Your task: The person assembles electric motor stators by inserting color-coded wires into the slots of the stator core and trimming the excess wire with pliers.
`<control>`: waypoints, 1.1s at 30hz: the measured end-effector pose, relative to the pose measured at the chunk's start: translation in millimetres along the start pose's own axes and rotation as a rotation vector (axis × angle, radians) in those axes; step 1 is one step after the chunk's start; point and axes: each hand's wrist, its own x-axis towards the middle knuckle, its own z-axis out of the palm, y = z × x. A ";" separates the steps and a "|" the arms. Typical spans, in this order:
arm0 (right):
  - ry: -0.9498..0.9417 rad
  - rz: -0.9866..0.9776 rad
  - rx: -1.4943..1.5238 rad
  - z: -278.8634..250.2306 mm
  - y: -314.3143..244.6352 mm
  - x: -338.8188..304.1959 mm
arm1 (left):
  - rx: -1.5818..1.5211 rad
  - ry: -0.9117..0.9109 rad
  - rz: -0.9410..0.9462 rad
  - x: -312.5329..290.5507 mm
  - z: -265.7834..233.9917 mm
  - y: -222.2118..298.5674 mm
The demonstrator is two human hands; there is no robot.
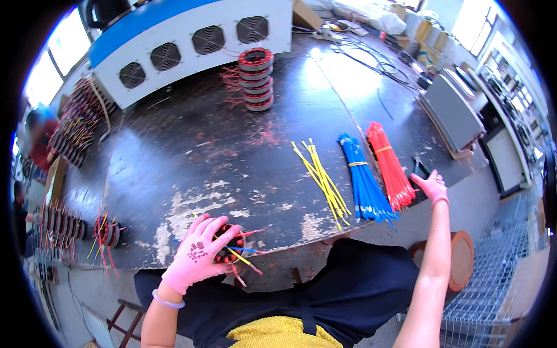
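Note:
My left hand, in a pink glove, is closed round a small motor stator at the table's front edge. Red, blue and yellow wires stick out of the stator, and my fingers hide part of it. Over at the right edge, my right hand, also gloved in pink, reaches to a pair of dark-handled cutters; its thumb and fingers are apart around the handle ends. Left of it lie a bundle of red wires, a banded bundle of blue wires and several loose yellow wires.
A stack of stators stands mid-table before a white and blue machine with fans. More wired stators line the left edge. Black cable lies at the back, grey panels at right. Another person is at far left.

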 end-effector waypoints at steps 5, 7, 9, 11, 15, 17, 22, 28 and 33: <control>0.166 -0.097 -0.103 5.1 -18.0 -5.5 | 0.018 0.085 -0.168 -19.7 3.9 -11.4; 0.375 -0.062 -0.009 13.1 28.8 20.0 | 0.015 0.163 -0.150 -17.1 11.3 -19.5; 0.368 -0.156 0.773 11.1 72.3 24.2 | 0.027 0.172 -0.165 -9.6 15.0 -23.3; -0.264 0.035 1.558 -14.5 -24.3 -54.1 | 0.019 0.114 -0.247 -27.1 11.1 -31.4; -0.964 -0.395 1.655 -42.8 -99.1 -190.1 | -0.026 0.117 -0.182 -15.5 11.0 -45.3; -1.436 -0.387 1.533 -34.5 -142.8 -243.0 | -0.036 0.117 -0.163 -11.8 7.6 -49.0; -1.751 -0.423 1.071 -16.8 -213.9 -295.7 | -0.070 0.111 -0.109 -5.9 1.8 -58.9; -1.744 -0.434 0.912 -1.1 -239.1 -300.5 | -0.118 0.124 -0.099 -8.5 5.0 -64.7; -1.691 -0.481 0.887 -2.2 -247.4 -302.9 | -0.128 0.133 -0.100 -11.1 6.9 -66.6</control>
